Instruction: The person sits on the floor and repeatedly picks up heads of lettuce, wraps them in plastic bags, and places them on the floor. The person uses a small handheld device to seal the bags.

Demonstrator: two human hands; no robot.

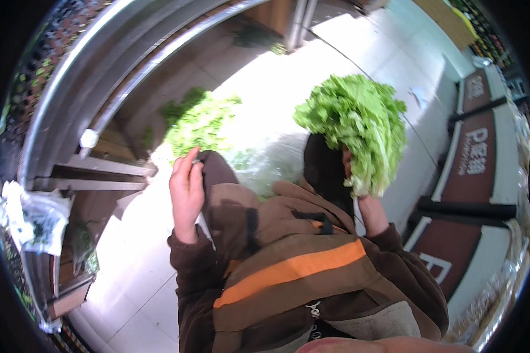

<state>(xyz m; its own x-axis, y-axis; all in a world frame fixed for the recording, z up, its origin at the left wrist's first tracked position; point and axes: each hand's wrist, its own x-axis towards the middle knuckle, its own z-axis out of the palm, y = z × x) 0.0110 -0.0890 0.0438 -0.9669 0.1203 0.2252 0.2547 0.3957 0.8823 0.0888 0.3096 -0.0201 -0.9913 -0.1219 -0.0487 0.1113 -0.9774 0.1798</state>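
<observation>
A leafy head of green lettuce (357, 119) is held up over my knee at the right. My right hand (370, 206) grips it near its pale base, and the leaves hide most of the fingers. By my other knee, my left hand (187, 187) is raised with its fingers partly bent. Something small and shiny shows at its fingers; I cannot tell whether it is a ring or a held thing. Beyond that hand, loose leafy greens (198, 125) lie in a pile on the floor. Between my legs spreads a clear plastic bag (265, 161) with some greens inside.
A metal-edged display stand (128, 88) curves along the left, with a plastic bag (44, 220) hanging from it. Brown and white panels (472, 154) bearing writing line the right side. More leaves (278, 47) lie by a metal leg on the sunlit tiled floor (141, 309).
</observation>
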